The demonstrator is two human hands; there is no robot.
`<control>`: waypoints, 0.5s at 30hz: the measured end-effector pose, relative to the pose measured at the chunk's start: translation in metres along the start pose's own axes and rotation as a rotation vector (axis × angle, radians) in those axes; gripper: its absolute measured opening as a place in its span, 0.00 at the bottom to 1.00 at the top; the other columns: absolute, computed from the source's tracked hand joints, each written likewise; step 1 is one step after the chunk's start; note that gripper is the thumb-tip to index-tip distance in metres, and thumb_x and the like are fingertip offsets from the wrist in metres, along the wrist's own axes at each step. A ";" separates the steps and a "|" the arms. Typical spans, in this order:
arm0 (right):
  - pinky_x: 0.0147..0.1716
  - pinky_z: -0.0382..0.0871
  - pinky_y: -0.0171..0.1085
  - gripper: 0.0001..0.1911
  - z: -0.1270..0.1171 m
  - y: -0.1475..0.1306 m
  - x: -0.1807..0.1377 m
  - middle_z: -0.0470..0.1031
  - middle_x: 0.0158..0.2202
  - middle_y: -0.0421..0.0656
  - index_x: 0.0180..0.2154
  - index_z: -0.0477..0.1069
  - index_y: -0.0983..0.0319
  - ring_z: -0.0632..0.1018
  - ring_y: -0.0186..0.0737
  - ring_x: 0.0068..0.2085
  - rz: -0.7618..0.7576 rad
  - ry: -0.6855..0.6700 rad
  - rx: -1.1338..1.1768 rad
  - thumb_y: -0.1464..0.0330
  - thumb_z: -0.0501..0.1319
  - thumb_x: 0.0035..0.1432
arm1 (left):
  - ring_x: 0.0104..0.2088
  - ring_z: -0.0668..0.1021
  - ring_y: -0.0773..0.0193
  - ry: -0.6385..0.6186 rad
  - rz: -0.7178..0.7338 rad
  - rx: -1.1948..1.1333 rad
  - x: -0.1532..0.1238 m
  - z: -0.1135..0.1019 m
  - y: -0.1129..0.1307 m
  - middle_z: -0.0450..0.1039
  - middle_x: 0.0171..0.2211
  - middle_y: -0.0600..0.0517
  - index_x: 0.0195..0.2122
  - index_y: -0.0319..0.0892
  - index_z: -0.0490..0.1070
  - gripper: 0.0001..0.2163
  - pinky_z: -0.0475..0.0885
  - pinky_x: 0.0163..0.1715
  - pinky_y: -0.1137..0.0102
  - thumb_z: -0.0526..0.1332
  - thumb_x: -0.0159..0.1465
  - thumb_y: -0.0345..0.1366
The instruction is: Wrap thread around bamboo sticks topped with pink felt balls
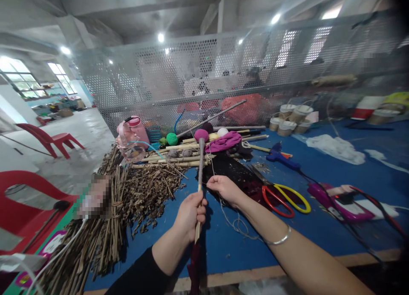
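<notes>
My left hand point(191, 214) is wrapped round a stick point(201, 165) that points away from me. The stick's upper part looks bound in grey yarn, bare pale wood shows near my fist, and a magenta ball point(201, 135) tops it. Dark red cloth point(194, 265) hangs at its lower end. Just right of the stick, my right hand point(225, 189) is closed in a pinch on thin grey yarn. Loose loops of the yarn point(239, 229) lie on the blue table below. Scissors point(284, 199) with red and yellow handles lie right of my right hand.
Dried plant stalks point(111, 227) cover the table's left side. Behind lie sticks, a green ball point(172, 139), magenta cloth point(223, 142) and a pink bottle point(134, 133). At right are a blue glue gun point(283, 158), a purple power strip point(338, 205) and several cups point(286, 128).
</notes>
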State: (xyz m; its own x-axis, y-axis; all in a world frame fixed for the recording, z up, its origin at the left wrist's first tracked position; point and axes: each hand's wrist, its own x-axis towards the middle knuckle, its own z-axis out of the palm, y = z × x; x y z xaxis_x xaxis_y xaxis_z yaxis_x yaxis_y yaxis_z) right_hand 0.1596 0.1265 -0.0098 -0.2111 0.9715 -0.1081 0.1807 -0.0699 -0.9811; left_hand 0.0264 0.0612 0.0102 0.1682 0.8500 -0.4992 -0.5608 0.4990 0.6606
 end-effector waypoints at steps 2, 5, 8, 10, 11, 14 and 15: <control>0.20 0.50 0.31 0.06 -0.001 0.003 0.001 0.61 0.16 0.35 0.21 0.66 0.65 0.59 0.28 0.20 0.000 -0.005 -0.005 0.68 0.59 0.42 | 0.12 0.58 0.81 0.012 0.019 0.049 0.001 0.000 -0.001 0.63 0.22 0.56 0.30 0.39 0.59 0.05 0.47 0.08 0.85 0.55 0.61 0.34; 0.21 0.51 0.31 0.06 -0.003 0.009 0.002 0.62 0.16 0.35 0.21 0.66 0.65 0.59 0.28 0.20 0.004 -0.058 0.003 0.68 0.59 0.42 | 0.14 0.64 0.78 0.046 -0.020 0.090 0.003 -0.001 -0.001 0.66 0.24 0.54 0.31 0.39 0.61 0.04 0.54 0.09 0.84 0.54 0.61 0.33; 0.20 0.50 0.31 0.06 -0.002 0.011 0.003 0.62 0.16 0.35 0.21 0.66 0.65 0.59 0.28 0.19 0.030 -0.105 0.024 0.68 0.59 0.41 | 0.14 0.64 0.78 0.033 -0.037 0.063 0.004 -0.003 -0.002 0.64 0.22 0.55 0.33 0.38 0.63 0.04 0.55 0.09 0.83 0.53 0.62 0.33; 0.19 0.48 0.31 0.06 -0.001 0.010 0.002 0.62 0.15 0.35 0.21 0.65 0.64 0.58 0.27 0.19 0.045 -0.111 0.048 0.68 0.59 0.41 | 0.13 0.61 0.80 0.007 -0.032 0.022 0.004 -0.003 -0.001 0.63 0.22 0.55 0.34 0.36 0.64 0.05 0.51 0.08 0.84 0.52 0.63 0.33; 0.19 0.48 0.31 0.06 0.001 0.009 0.002 0.61 0.15 0.34 0.21 0.65 0.64 0.58 0.27 0.18 0.048 -0.112 0.061 0.68 0.59 0.41 | 0.12 0.59 0.81 -0.001 -0.031 0.004 0.004 -0.003 -0.001 0.63 0.22 0.55 0.34 0.35 0.64 0.06 0.50 0.08 0.85 0.52 0.63 0.33; 0.18 0.46 0.30 0.06 0.003 0.004 0.000 0.59 0.13 0.33 0.20 0.64 0.64 0.56 0.26 0.17 0.055 -0.109 0.080 0.67 0.59 0.41 | 0.12 0.57 0.82 0.002 -0.003 -0.025 0.005 -0.003 -0.001 0.64 0.23 0.55 0.33 0.35 0.63 0.06 0.47 0.08 0.85 0.53 0.62 0.34; 0.17 0.45 0.30 0.07 0.003 0.002 -0.001 0.57 0.13 0.32 0.20 0.64 0.64 0.55 0.26 0.16 0.060 -0.106 0.079 0.67 0.59 0.42 | 0.12 0.56 0.82 0.002 0.014 -0.021 0.005 -0.003 -0.001 0.64 0.22 0.55 0.32 0.36 0.63 0.06 0.47 0.08 0.85 0.54 0.62 0.35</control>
State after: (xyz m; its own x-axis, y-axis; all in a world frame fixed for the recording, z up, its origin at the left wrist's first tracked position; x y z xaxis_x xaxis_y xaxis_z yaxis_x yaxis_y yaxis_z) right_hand 0.1573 0.1243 -0.0124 -0.3032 0.9359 -0.1796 0.1213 -0.1490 -0.9814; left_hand 0.0249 0.0643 0.0054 0.1588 0.8565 -0.4912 -0.5804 0.4834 0.6554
